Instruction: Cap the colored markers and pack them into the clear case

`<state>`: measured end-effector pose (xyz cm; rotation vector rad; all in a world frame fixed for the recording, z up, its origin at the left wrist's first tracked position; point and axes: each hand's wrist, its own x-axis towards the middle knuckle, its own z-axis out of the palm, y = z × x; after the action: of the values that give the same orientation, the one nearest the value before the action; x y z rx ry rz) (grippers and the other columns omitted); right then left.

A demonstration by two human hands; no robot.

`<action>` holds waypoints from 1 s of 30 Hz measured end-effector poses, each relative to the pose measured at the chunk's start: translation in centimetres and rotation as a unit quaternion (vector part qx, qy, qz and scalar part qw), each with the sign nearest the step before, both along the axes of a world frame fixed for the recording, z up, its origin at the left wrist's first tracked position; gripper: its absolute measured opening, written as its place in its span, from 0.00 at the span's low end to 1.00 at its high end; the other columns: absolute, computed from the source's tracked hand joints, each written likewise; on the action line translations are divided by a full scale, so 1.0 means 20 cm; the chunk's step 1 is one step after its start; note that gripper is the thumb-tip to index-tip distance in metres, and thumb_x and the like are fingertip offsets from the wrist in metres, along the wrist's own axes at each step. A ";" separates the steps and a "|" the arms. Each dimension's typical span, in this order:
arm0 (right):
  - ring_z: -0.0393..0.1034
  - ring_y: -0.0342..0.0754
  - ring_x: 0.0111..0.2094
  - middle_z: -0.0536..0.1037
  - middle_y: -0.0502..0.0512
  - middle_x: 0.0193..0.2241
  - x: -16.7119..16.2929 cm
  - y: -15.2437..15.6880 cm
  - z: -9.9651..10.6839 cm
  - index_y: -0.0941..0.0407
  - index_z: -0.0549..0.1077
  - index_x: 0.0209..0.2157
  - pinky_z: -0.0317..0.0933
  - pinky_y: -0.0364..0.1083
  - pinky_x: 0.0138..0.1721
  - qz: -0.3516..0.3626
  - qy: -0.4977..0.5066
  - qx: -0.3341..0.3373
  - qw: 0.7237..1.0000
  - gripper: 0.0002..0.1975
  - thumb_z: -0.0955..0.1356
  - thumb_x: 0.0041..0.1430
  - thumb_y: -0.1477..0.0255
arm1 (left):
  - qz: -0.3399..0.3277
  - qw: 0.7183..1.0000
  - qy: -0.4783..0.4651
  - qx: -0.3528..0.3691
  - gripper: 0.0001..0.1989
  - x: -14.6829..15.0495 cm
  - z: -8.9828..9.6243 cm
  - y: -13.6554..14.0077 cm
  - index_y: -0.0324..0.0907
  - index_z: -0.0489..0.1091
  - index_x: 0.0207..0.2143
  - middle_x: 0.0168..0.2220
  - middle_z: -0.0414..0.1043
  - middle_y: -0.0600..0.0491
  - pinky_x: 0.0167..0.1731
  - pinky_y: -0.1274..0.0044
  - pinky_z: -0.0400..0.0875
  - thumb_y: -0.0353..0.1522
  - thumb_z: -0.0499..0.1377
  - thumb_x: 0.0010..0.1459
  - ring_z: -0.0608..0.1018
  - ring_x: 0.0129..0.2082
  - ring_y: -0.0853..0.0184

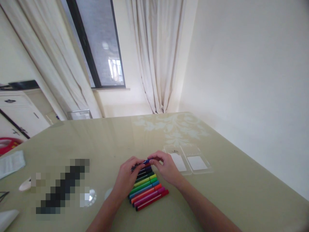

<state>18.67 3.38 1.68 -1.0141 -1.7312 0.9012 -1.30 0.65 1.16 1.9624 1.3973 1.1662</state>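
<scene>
A dark blue felt-tip pen (146, 161) is pinched at both ends, just above the far end of a row of pens. My left hand (129, 174) closes on its left end, and my right hand (164, 166) grips the right end. Below them several coloured felt-tip pens lie side by side, among them a yellow-green pen (145, 180), an orange pen (146, 193), a magenta pen (148, 197) and a red pen (152, 200) nearest me. My fingers partly cover the darker pens at the far end. Right of my right hand lies an open clear plastic case (189, 172) with white inserts.
The pale green table (231, 187) meets a white wall on the right. At the left lie a pixelated dark object (62, 188), a white computer mouse (26, 184), a small round clear object (90, 197) and a folded light cloth (12, 163). Curtains and a window stand behind.
</scene>
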 end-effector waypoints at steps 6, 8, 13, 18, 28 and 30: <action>0.78 0.50 0.38 0.84 0.55 0.36 -0.02 0.00 -0.01 0.55 0.82 0.40 0.70 0.48 0.43 0.014 0.006 -0.043 0.999 0.09 0.70 0.61 0.68 | -0.011 0.999 0.043 0.009 0.12 -0.05 -0.03 0.04 0.47 0.79 0.41 0.38 0.80 0.51 0.42 0.72 0.73 0.40 0.57 0.66 0.79 0.40 0.61; 0.78 0.50 0.40 0.84 0.56 0.42 -0.01 0.02 -0.02 0.54 0.81 0.45 0.70 0.49 0.43 -0.003 0.000 -0.040 0.999 0.12 0.69 0.62 0.67 | -0.002 0.998 0.066 0.019 0.14 -0.09 -0.06 0.07 0.47 0.79 0.44 0.42 0.80 0.49 0.47 0.68 0.73 0.38 0.54 0.67 0.79 0.44 0.59; 0.76 0.50 0.41 0.82 0.58 0.45 0.17 0.14 -0.03 0.55 0.79 0.46 0.69 0.50 0.45 -0.131 -0.022 -0.005 0.991 0.14 0.67 0.63 0.64 | 0.017 0.992 0.122 0.006 0.18 -0.19 -0.13 0.14 0.45 0.78 0.47 0.46 0.79 0.48 0.53 0.63 0.71 0.36 0.50 0.68 0.78 0.48 0.58; 0.75 0.50 0.38 0.79 0.58 0.43 0.42 0.26 -0.04 0.55 0.78 0.45 0.68 0.49 0.43 -0.253 -0.108 0.008 0.961 0.13 0.65 0.62 0.67 | 0.019 0.980 0.198 -0.005 0.20 -0.12 -0.11 0.08 0.46 0.76 0.53 0.51 0.79 0.47 0.58 0.60 0.68 0.43 0.50 0.70 0.77 0.53 0.56; 0.73 0.54 0.41 0.76 0.61 0.42 0.57 0.22 -0.04 0.57 0.74 0.44 0.59 0.48 0.40 -0.327 -0.383 -0.083 0.860 0.11 0.67 0.64 0.67 | -0.051 0.935 0.352 0.004 0.53 0.16 -0.16 -0.17 0.49 0.49 0.73 0.74 0.44 0.44 0.68 0.45 0.39 0.65 0.55 0.53 0.48 0.73 0.40; 0.73 0.53 0.40 0.78 0.59 0.40 0.55 0.22 -0.04 0.56 0.74 0.43 0.57 0.47 0.38 -0.311 -0.394 -0.086 0.861 0.09 0.67 0.63 0.70 | -0.036 0.932 0.362 -0.003 0.51 0.13 -0.17 -0.15 0.50 0.50 0.73 0.74 0.44 0.44 0.67 0.44 0.38 0.65 0.54 0.54 0.48 0.73 0.39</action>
<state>29.71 7.77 0.82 -2.1178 -1.7506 0.2009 1.29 -2.26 -2.23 2.5472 1.6230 0.3868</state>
